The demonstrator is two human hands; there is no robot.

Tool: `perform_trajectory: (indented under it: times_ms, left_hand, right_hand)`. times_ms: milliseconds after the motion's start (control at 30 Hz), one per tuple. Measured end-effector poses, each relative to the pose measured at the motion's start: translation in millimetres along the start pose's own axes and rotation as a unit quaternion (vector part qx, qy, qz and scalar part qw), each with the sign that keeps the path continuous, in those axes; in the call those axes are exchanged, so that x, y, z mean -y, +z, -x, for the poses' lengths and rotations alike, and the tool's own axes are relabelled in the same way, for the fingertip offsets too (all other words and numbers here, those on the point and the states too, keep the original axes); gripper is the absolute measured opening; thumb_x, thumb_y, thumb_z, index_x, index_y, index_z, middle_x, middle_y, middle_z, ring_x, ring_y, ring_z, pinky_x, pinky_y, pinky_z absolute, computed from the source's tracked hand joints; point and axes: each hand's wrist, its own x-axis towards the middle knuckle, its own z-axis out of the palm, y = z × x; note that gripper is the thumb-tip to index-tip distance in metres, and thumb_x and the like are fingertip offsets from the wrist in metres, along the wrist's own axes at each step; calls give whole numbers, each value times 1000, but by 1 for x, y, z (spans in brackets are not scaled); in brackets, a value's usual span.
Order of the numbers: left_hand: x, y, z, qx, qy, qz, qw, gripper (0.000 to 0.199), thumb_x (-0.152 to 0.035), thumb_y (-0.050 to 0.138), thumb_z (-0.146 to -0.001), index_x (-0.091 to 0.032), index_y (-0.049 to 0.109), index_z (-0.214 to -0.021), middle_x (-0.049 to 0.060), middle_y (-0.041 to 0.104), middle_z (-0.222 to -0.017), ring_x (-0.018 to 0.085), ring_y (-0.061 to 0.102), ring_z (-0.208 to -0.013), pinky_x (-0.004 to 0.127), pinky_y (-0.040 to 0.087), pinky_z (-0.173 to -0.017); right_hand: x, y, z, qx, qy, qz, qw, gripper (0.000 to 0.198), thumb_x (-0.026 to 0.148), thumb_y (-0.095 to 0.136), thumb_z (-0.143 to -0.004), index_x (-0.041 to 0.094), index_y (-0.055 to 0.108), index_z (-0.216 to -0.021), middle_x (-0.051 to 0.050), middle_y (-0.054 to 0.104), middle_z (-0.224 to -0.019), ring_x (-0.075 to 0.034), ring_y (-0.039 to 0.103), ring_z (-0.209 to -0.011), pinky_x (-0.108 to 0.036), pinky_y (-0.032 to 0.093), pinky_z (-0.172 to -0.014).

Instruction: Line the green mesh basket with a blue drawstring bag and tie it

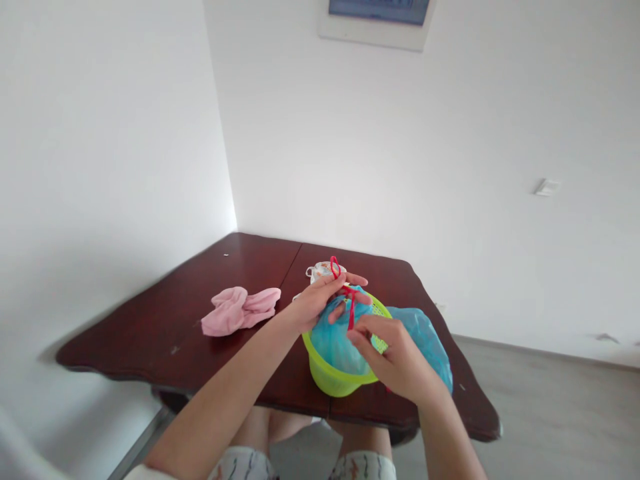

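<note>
A blue plastic bag sits inside a yellow-green plastic basket near the table's front edge. Red drawstring comes out of the bag's gathered top. My left hand is over the basket's far left side, thumb and forefinger pinched on the drawstring; a small red loop stands up above them. Its other fingers stretch to the right around the bag's neck. Lower and to the right, my right hand pinches a hanging length of the same drawstring. Whether a knot is formed is too small to tell.
On the dark wooden table, a crumpled pink cloth lies to the left. Behind the basket is a white patterned item, partly hidden. More blue plastic spreads to the right of the basket. White walls stand behind and left.
</note>
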Motion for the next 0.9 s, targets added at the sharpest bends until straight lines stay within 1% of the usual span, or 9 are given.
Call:
perform_trajectory:
  times_ms: [133, 233, 333, 433, 500, 567, 700, 800, 900]
  left_hand:
    - [-16, 5, 9, 24, 21, -29, 999, 58, -74, 67, -116, -17, 75, -120, 1, 72, -69, 12, 59, -50, 23, 46, -57]
    - [-34, 13, 24, 52, 77, -212, 973, 53, -66, 51, -126, -19, 74, -115, -3, 64, -68, 15, 61, -59, 28, 51, -67]
    - [-52, 18, 37, 63, 166, -464, 868, 38, -45, 47, -128, -22, 76, -124, 5, 80, -94, 24, 75, -88, 38, 58, -91]
    - [-58, 18, 43, 23, 247, -591, 768, 33, -29, 50, -123, -24, 73, -146, 13, 83, -141, 33, 77, -132, 51, 58, -119]
    - [-55, 17, 43, 16, 267, -583, 767, 42, -25, 47, -124, -26, 67, -161, 13, 79, -159, 32, 73, -149, 52, 55, -130]
    - [-48, 17, 41, 50, 275, -538, 795, 47, -26, 44, -127, -29, 64, -169, 12, 76, -166, 29, 70, -157, 50, 53, -135]
    - [-33, 22, 39, 119, 289, -485, 817, 46, -31, 45, -128, -31, 65, -170, 11, 71, -174, 27, 59, -171, 54, 41, -146]
    - [-22, 23, 45, 118, 313, -498, 800, 36, -28, 47, -127, -29, 76, -148, 10, 79, -165, 30, 49, -179, 62, 22, -153]
    - [-5, 21, 58, 97, 341, -469, 809, 34, -22, 44, -125, -28, 77, -117, 6, 93, -128, 29, 67, -163, 61, 19, -152]
  right_hand:
    - [1, 7, 7, 56, 7, 50, 997, 32, 29, 70, -119, 25, 68, -88, 2, 71, -81, -17, 66, -74, -33, 49, -71]
    - [-2, 8, 8, -92, -43, 10, 995, 16, 40, 70, -120, 27, 75, -113, -6, 81, -110, -26, 77, -103, -40, 61, -93]
    - [-10, 11, 5, -183, -34, -25, 982, 34, 46, 52, -127, 29, 68, -152, -13, 76, -150, -31, 73, -142, -48, 59, -119]
    - [-25, 22, -1, -131, 48, -51, 989, 38, 48, 46, -129, 32, 67, -157, -8, 83, -136, -26, 80, -122, -40, 65, -106]
    - [-37, 31, -5, -110, 80, -67, 988, 39, 51, 47, -129, 31, 74, -150, -6, 86, -121, -25, 82, -109, -38, 66, -98]
    - [-48, 40, -9, -109, 83, -101, 985, 44, 59, 51, -127, 30, 81, -140, -7, 87, -119, -27, 83, -111, -40, 67, -100]
    - [-59, 47, -17, -137, 97, -198, 966, 54, 80, 72, -109, 28, 87, -117, -10, 89, -120, -31, 83, -114, -44, 70, -100]
    - [-67, 39, -26, -172, 134, -239, 946, 50, 77, 83, -100, 28, 86, -105, -8, 88, -110, -29, 81, -105, -41, 68, -93]
    - [-87, 23, -37, -253, 180, -270, 911, 50, 75, 87, -95, 25, 78, -89, -4, 78, -88, -21, 69, -80, -33, 60, -74]
